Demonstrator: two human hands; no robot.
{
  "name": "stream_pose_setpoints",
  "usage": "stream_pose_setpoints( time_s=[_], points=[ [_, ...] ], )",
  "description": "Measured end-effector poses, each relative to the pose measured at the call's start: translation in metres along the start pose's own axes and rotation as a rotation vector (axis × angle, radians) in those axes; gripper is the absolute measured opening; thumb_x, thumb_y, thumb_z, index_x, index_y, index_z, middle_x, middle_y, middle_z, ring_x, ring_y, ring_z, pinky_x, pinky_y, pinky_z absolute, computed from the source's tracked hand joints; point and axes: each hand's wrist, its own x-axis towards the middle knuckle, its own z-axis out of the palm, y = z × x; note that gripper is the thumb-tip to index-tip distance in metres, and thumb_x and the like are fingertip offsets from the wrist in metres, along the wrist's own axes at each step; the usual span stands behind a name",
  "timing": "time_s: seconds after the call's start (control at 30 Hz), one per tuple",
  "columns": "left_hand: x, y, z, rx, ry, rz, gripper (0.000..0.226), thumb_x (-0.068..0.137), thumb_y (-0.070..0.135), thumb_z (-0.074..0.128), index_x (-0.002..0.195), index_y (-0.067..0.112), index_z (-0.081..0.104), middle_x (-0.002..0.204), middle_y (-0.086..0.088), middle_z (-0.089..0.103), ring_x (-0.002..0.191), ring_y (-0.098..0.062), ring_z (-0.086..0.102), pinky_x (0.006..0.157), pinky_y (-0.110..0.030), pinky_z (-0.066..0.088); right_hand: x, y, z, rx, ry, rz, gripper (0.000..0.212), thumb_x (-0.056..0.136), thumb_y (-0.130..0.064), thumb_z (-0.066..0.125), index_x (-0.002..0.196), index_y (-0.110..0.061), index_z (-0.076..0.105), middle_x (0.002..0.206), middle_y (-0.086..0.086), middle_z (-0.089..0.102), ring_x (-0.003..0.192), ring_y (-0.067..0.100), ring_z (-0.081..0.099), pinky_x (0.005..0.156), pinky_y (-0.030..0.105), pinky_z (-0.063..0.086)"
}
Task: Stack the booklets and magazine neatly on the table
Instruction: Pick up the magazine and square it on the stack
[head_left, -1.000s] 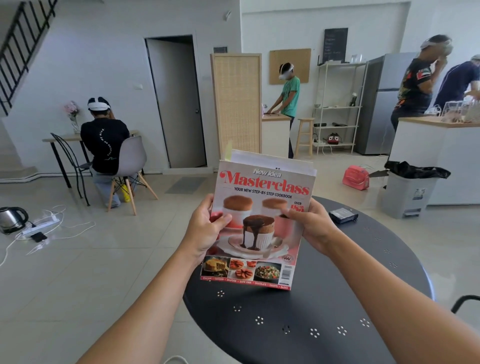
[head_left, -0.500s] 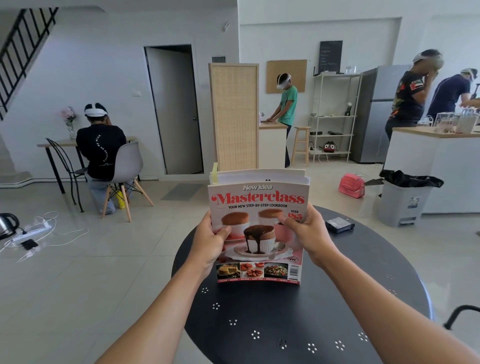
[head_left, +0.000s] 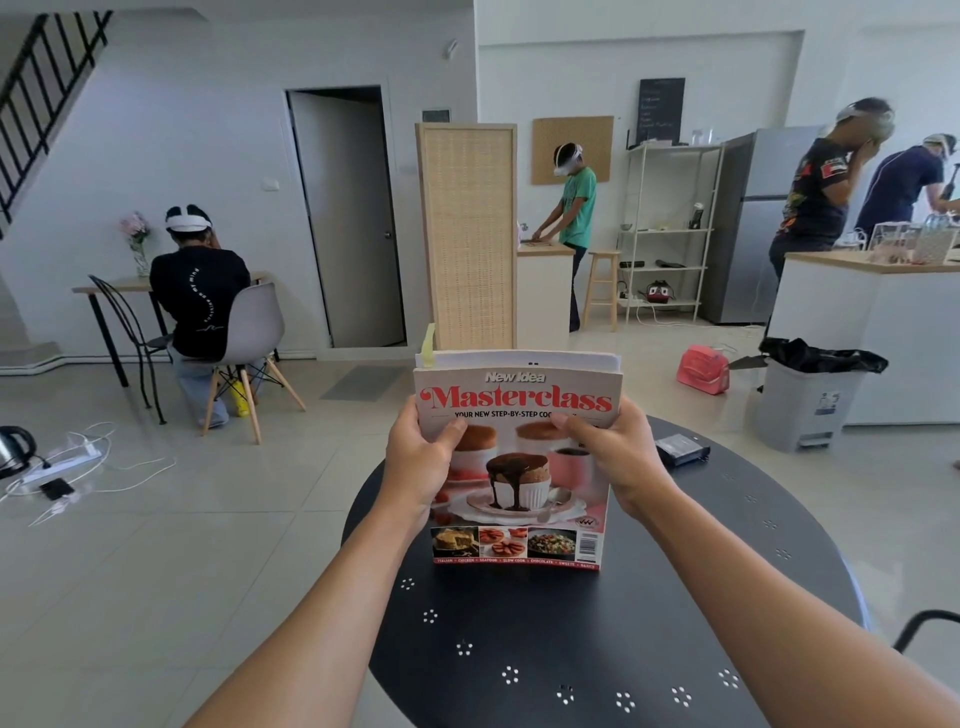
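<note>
Magazine (head_left: 519, 467) upright on table (head_left: 571, 649), booklets (head_left: 524, 358) behind it; small box (head_left: 681, 451) right, on table.

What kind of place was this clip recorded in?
Probably a home-style room set up for recording: a fridge beside a kitchen counter, a staircase railing, and several people wearing headsets, like the seated one.

Red-titled cookbook magazine (head_left: 519, 467) fronting white booklets (head_left: 524, 358), upright as one bundle, bottom edge at the table

Magazine (head_left: 519, 467) cover reads "New Idea Masterclass", "YOUR NEW STEP-BY-STEP"
</note>
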Motion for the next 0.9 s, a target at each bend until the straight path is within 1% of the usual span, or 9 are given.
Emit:
stream_pose_setpoints(
  time_s=[0.13,0.37,0.43,0.57,0.63,0.7,0.8,0.83,0.9],
  points=[
    [0.003,0.005,0.005,-0.015,0.056,0.035,0.031,0.094,0.013,0.063,0.123,0.025,0.057,0.112,0.007,0.068,0.1,-0.006,0.062,0.069,-0.021,0.05,0.006,-0.005,0.003,0.016,0.024,-0.021,0.029,0.083,-0.003,0.073,0.105,-0.02,0.067,0.096,-0.002,0.079,0.093,0.015,0.075,0.076,0.027,0.061],
    [0.003,-0.01,0.003,0.015,-0.016,0.013,0.035,0.096,0.009,0.06,0.126,0.026,0.053,0.118,0.007,0.066,0.107,-0.011,0.059,0.075,-0.023,0.05,0.001,0.007,-0.005,-0.024,0.035,0.013,0.032,0.081,-0.01,0.077,0.11,-0.019,0.066,0.1,-0.004,0.078,0.094,0.013,0.074,0.073,0.024,0.06],
    [0.001,-0.02,0.0,0.031,-0.041,-0.01,0.034,0.096,0.009,0.058,0.125,0.027,0.053,0.116,0.009,0.066,0.106,-0.009,0.06,0.075,-0.023,0.051,-0.006,0.017,-0.009,-0.027,0.031,0.036,0.035,0.082,-0.011,0.076,0.114,-0.017,0.063,0.105,0.0,0.077,0.095,0.016,0.074,0.074,0.027,0.061],
    [-0.007,-0.043,-0.01,0.182,-0.084,-0.043,0.026,0.099,0.011,0.055,0.114,0.033,0.054,0.11,0.011,0.067,0.102,-0.006,0.063,0.083,-0.029,0.056,-0.028,0.046,-0.014,-0.097,0.007,0.122,0.03,0.093,-0.007,0.063,0.119,-0.019,0.057,0.107,0.01,0.073,0.095,0.029,0.072,0.082,0.047,0.059],
    [-0.009,-0.049,-0.013,0.255,-0.094,-0.035,0.024,0.099,0.013,0.055,0.11,0.034,0.054,0.106,0.015,0.067,0.099,-0.004,0.064,0.077,-0.023,0.058,-0.034,0.055,-0.012,-0.179,0.019,0.138,0.026,0.097,-0.008,0.056,0.118,-0.023,0.055,0.105,0.007,0.073,0.098,0.027,0.069,0.087,0.047,0.056],
    [-0.007,-0.048,-0.015,0.305,-0.088,-0.017,0.023,0.098,0.013,0.057,0.109,0.033,0.054,0.105,0.014,0.067,0.098,-0.007,0.066,0.073,-0.022,0.059,-0.031,0.053,-0.01,-0.25,0.028,0.146,0.024,0.098,-0.009,0.051,0.114,-0.027,0.053,0.102,0.005,0.073,0.097,0.024,0.069,0.086,0.044,0.055],
    [-0.001,-0.043,-0.018,0.342,-0.085,-0.035,0.02,0.097,0.009,0.058,0.112,0.023,0.059,0.108,0.004,0.07,0.099,-0.014,0.068,0.079,-0.036,0.062,-0.019,0.044,-0.009,-0.362,-0.008,0.169,0.022,0.097,-0.012,0.049,0.108,-0.031,0.051,0.095,0.001,0.074,0.09,0.023,0.071,0.078,0.043,0.057],
    [0.002,-0.041,-0.018,0.346,-0.084,-0.047,0.019,0.096,0.009,0.059,0.111,0.021,0.061,0.107,0.003,0.071,0.097,-0.015,0.069,0.077,-0.037,0.063,-0.014,0.04,-0.009,-0.394,-0.025,0.178,0.021,0.096,-0.013,0.049,0.107,-0.031,0.052,0.094,0.001,0.074,0.088,0.023,0.072,0.076,0.043,0.058],
    [0.006,-0.038,-0.019,0.355,-0.078,-0.069,0.016,0.095,0.008,0.061,0.101,0.023,0.063,0.1,0.004,0.072,0.085,-0.014,0.072,0.063,-0.027,0.062,-0.003,0.033,-0.009,-0.44,-0.051,0.216,0.022,0.094,-0.012,0.049,0.106,-0.029,0.054,0.092,0.002,0.075,0.084,0.024,0.073,0.076,0.047,0.059]
  ],
)
